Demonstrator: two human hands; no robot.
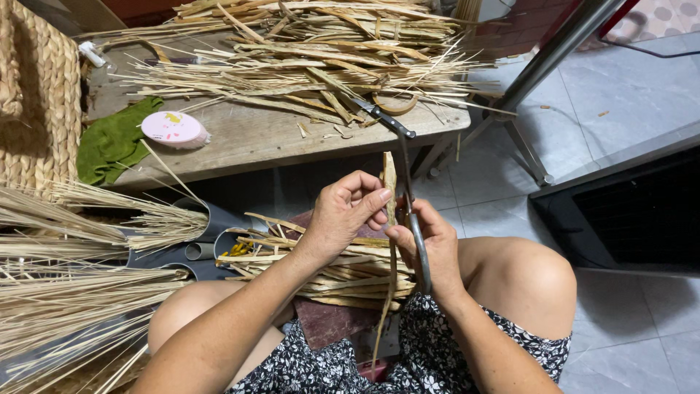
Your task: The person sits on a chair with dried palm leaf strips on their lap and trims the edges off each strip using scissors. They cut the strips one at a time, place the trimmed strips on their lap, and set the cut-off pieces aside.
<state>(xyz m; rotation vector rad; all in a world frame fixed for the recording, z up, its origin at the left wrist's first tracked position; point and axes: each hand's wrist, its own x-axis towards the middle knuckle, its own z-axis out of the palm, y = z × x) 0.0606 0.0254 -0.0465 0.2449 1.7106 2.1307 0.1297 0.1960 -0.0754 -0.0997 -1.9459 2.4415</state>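
Observation:
My left hand [348, 211] pinches the upper part of a long dried reed strip [389, 179] that stands upright between my knees. My right hand [430, 248] grips a slim metal knife [418, 248], its blade pointing up along the right side of the strip, thumb pressed against the strip. The strip's lower end hangs down past my lap. Beneath my hands lies a stack of flat dried strips [343, 277] on a dark red board across my lap.
A low wooden table [255, 142] ahead carries a big heap of dried reeds [313, 51], black-handled scissors [383, 117], a pink round tin [173, 128] and a green cloth [113, 142]. A woven basket [36, 95] and reed bundles [65, 292] stand left; a metal leg [547, 58] right.

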